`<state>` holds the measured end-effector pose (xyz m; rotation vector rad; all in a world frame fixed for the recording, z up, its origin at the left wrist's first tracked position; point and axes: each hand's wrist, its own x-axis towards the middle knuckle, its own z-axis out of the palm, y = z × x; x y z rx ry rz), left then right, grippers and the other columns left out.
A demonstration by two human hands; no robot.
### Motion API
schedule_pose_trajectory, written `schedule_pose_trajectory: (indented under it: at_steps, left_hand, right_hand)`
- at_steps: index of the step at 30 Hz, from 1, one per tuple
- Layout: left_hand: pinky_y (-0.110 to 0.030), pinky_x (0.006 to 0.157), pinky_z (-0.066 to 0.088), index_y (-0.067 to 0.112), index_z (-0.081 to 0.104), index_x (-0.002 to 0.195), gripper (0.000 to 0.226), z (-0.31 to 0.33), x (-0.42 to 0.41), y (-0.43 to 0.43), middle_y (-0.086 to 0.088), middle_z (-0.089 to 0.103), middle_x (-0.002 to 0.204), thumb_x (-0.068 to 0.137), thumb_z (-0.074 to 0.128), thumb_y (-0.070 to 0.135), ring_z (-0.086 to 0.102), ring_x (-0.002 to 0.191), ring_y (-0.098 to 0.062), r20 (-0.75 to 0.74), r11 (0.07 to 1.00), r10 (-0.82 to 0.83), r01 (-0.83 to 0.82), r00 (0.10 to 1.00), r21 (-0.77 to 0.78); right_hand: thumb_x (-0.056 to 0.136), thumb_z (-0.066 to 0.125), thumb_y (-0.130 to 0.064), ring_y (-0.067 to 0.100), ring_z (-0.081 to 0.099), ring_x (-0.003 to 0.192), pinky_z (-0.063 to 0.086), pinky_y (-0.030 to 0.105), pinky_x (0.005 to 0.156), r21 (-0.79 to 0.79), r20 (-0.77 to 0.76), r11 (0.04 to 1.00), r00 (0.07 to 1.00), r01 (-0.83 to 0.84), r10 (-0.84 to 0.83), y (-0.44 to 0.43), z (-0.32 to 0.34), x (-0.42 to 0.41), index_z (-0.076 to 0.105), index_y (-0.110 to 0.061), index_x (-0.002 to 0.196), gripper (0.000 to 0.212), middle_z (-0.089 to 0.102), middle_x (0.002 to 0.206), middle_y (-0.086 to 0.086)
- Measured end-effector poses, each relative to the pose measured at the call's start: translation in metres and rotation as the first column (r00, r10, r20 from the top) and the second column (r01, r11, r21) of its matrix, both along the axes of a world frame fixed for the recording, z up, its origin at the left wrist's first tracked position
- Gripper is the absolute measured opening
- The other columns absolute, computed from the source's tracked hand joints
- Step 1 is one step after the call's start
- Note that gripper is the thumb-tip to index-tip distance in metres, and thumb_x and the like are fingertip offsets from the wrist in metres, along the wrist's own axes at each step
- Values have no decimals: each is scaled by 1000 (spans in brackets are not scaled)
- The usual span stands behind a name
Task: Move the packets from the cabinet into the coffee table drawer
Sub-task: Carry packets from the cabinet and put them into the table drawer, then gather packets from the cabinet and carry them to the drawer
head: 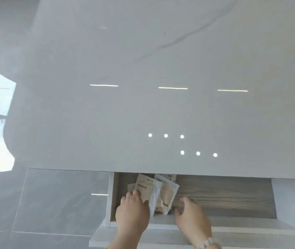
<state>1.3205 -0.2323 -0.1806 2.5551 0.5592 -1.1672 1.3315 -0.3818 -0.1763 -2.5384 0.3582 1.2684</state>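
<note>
Furthest left, outside the left hand (132,211), the drawer (233,194) ends in its pale side wall. The left hand itself reaches in over the front rim, its fingers curled down onto the near-left corner of the packets (150,187), apparently gripping them. The packets lie fanned in a loose overlapping stack just beyond and to the right of those fingers. Their long axes run away from the hands, leaning a little rightward, and their far ends are tucked under the edge of the table top (161,105). So they sit between the two hands but against the left one, which is the nearer and the only one touching them. The right hand (191,212) hovers just beside the stack's right edge, blurred, fingers spread wide and holding nothing, with a bracelet (207,242) at the wrist. Beyond it to the right stretches the drawer's bare wood floor. The next move likely turns on letting go here — the packets are already inside, so the left hand need only loosen and draw back along that same axis.
</note>
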Motion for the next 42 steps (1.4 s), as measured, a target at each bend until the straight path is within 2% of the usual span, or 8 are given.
schedule_pose_trajectory:
  at_steps: [4,8,14,17,21,28,35,42]
  left_hand:
    - [-26,81,36,20,52,111,32,87,37,14,5,59,115,100,26,36,51,109,-16,210,973,-229,227,950,36]
    - [-30,87,36,18,57,104,39,203,78,40,2,62,107,101,22,36,55,103,-19,421,956,-289,239,860,167]
    - [-29,55,30,12,58,57,55,347,83,102,-2,58,58,86,20,39,59,59,-28,714,963,-168,-43,680,267]
    - [-30,65,34,10,60,71,58,405,59,126,-4,61,76,92,14,41,58,79,-27,727,947,-64,-187,684,259]
    - [-32,77,38,15,48,76,40,452,9,159,-3,60,91,101,24,36,54,95,-24,763,879,42,-387,646,279]
    - [-35,79,40,11,60,95,45,501,-121,223,-5,57,103,101,23,36,55,100,-27,794,682,204,-665,573,305]
    - [-32,80,43,10,63,101,43,527,-308,285,-7,60,107,100,27,34,55,105,-27,796,392,352,-850,493,352]
    - [-32,75,41,10,61,94,41,532,-479,308,-6,62,101,99,31,36,56,101,-25,840,117,434,-945,325,305]
  right_hand:
    - [99,31,-34,11,52,104,41,23,80,33,281,943,908,-332,310,15,91,46,54,-23,113,29,54,115,-6]
    - [98,26,-26,15,50,102,39,26,89,-20,559,859,707,-511,434,42,212,99,56,-19,111,33,56,111,-3]
    - [95,30,-20,24,50,104,37,31,87,-98,744,776,472,-624,473,97,371,130,58,-11,105,31,58,111,5]
    - [95,31,-19,25,48,108,35,33,89,-127,785,711,369,-691,498,132,419,124,58,-10,109,32,57,115,7]
    - [95,31,-19,25,46,112,34,34,91,-152,825,580,221,-800,521,191,468,90,57,-10,110,31,56,118,7]
    - [94,33,-21,25,47,114,35,35,92,-201,866,296,-28,-934,500,299,517,-17,59,-10,111,32,56,121,8]
    - [96,34,-22,25,48,114,37,36,91,-258,870,-25,-244,-966,429,393,542,-177,59,-10,112,32,57,119,9]
    - [97,33,-22,25,50,113,38,34,91,-227,898,-292,-316,-929,307,454,542,-332,62,-9,106,34,60,115,8]
